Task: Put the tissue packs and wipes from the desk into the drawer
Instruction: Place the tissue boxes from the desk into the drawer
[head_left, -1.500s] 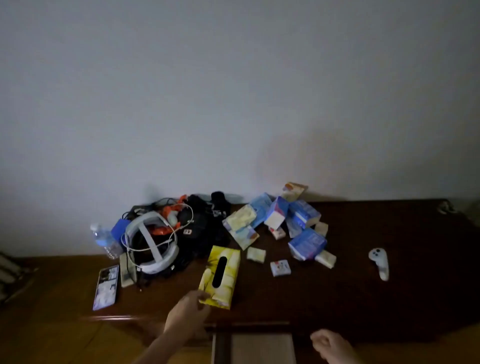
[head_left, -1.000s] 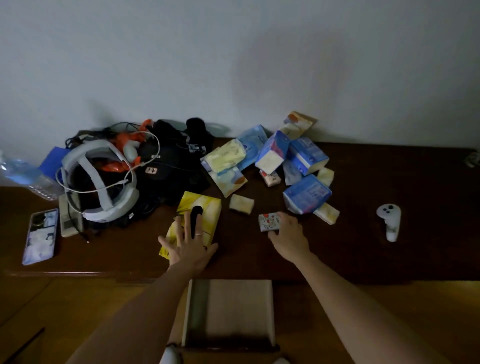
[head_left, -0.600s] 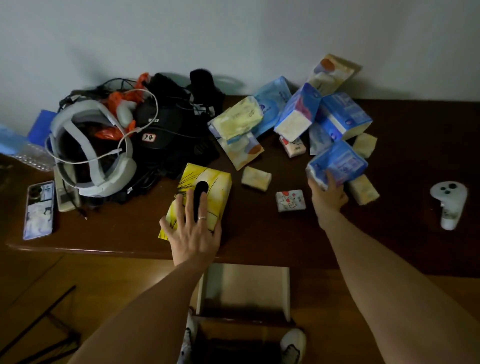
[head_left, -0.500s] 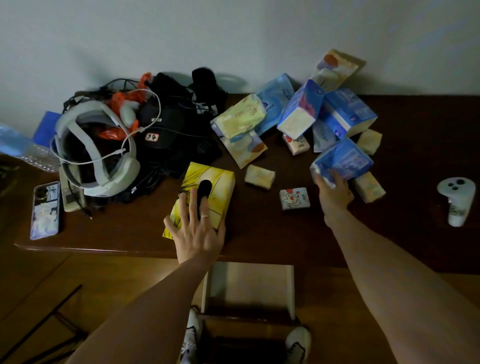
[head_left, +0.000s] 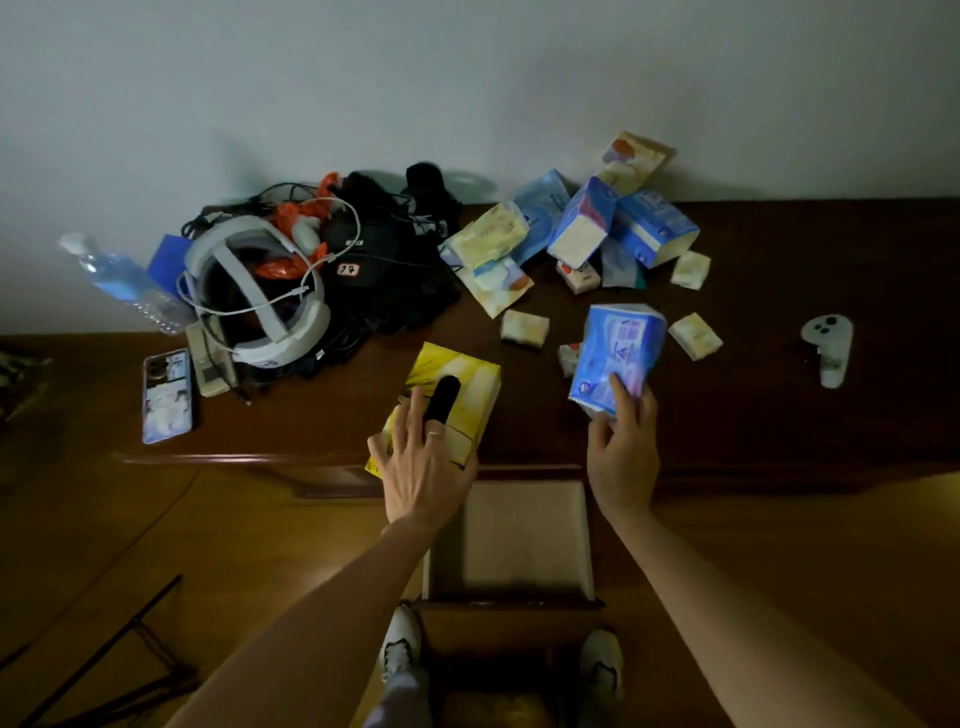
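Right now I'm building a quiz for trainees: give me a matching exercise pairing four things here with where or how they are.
Things:
1. blue tissue pack
2. yellow tissue box
3. drawer
4. phone

States:
A. pulled open below the desk edge
B. lying flat near the desk's left end
C. gripped by the right hand
D. under the left hand

Pairs: 1-C, 2-D, 3-A, 4-B

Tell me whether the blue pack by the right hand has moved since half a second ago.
Yes. The blue pack, gripped by the right hand, has come toward the drawer, away from the small yellow pack.
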